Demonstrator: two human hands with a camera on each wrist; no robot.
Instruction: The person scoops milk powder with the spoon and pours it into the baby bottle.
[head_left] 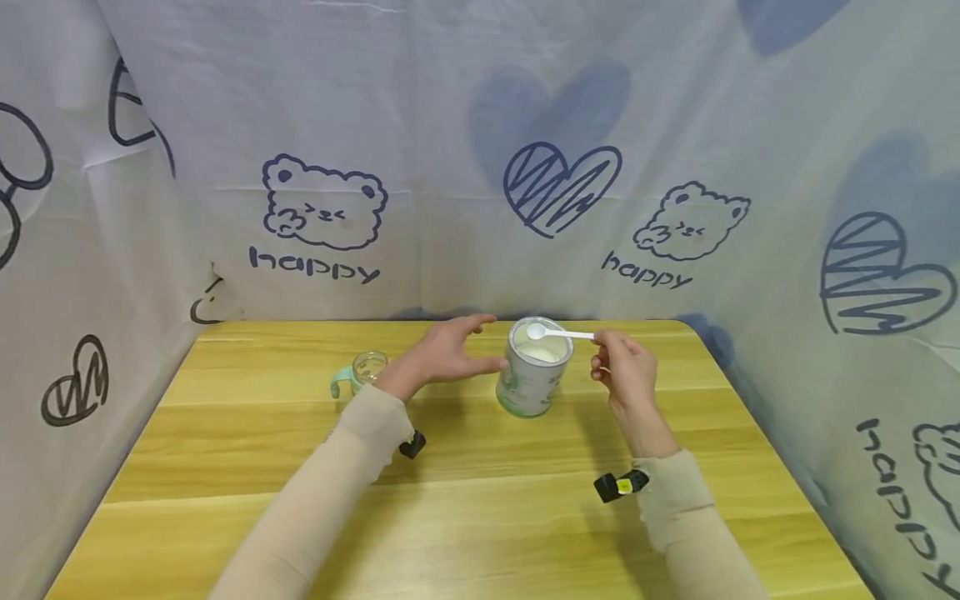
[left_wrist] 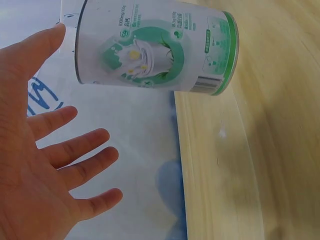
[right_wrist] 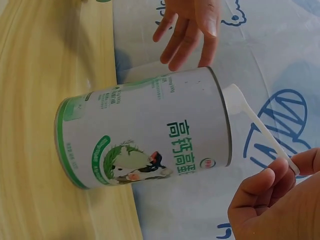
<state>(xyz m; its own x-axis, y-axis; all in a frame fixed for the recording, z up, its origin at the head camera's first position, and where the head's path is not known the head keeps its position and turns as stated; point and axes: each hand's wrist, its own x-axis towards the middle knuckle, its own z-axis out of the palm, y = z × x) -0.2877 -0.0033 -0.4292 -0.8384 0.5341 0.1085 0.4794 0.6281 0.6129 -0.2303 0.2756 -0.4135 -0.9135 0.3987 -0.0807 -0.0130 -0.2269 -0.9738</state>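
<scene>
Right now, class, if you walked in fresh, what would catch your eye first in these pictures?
First, the white-and-green milk powder can standing open in the middle of the wooden table. The right hand pinches a white plastic scoop over its mouth, while the left hand spreads open beside it. A small glass baby bottle with teal handles stands further left.

Left hand (left_wrist: 45, 170) open, fingers spread and straight, just beside the white cylindrical tin with green label and green base band (left_wrist: 155, 47); whether they touch is unclear. Tin stands on pale wooden tabletop (left_wrist: 260, 165). White printed cloth (left_wrist: 135, 165) behind tin.
</scene>
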